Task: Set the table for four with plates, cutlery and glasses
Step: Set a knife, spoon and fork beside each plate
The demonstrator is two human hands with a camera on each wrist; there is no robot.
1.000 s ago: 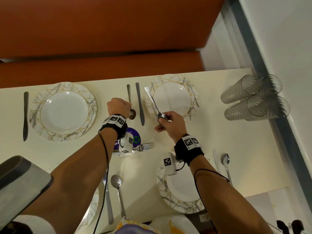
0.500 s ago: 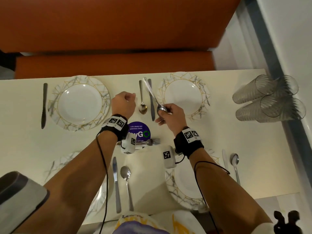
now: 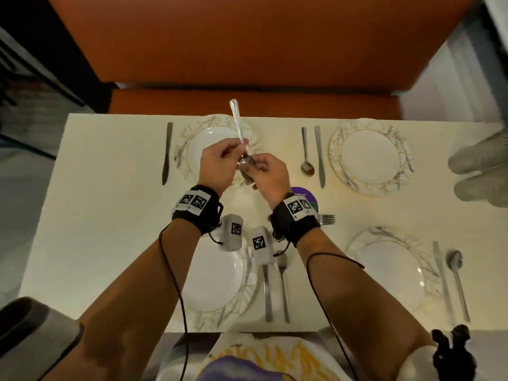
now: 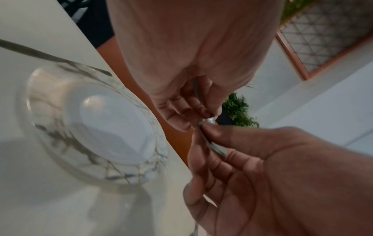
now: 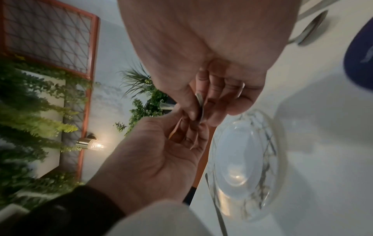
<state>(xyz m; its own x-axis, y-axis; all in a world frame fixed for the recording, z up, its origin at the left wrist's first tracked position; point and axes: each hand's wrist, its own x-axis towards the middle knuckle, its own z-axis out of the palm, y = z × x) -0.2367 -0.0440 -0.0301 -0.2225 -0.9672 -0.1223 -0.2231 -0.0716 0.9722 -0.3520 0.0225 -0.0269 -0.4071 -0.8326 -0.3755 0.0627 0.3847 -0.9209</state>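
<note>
A silver spoon point(image 3: 237, 119) is held in the air over the far left plate point(image 3: 192, 138), its handle pointing away from me. My left hand point(image 3: 239, 152) pinches it just above the bowl, and my right hand point(image 3: 257, 167) pinches the bowl itself. In the left wrist view the left fingers point(image 4: 181, 111) meet the right fingers at the spoon point(image 4: 210, 120), above the plate point(image 4: 101, 119). The right wrist view shows the spoon's bowl point(image 5: 200, 103) edge-on between the right fingers. A knife point(image 3: 167, 152) lies left of that plate.
The white table point(image 3: 110, 215) carries a far right plate point(image 3: 369, 156) with a spoon point(image 3: 306, 152) and a knife point(image 3: 319, 155) on its left. Two near plates point(image 3: 214, 279) point(image 3: 390, 273) each have a knife and a spoon on their right. A fork point(image 3: 325, 219) lies by a purple sticker point(image 3: 306, 195). Blurred glasses point(image 3: 478, 171) lie at the right edge.
Both hands moved left, from between the two far plates to over the far left plate. The left hand, empty before, now pinches the spoon alongside the right hand.
</note>
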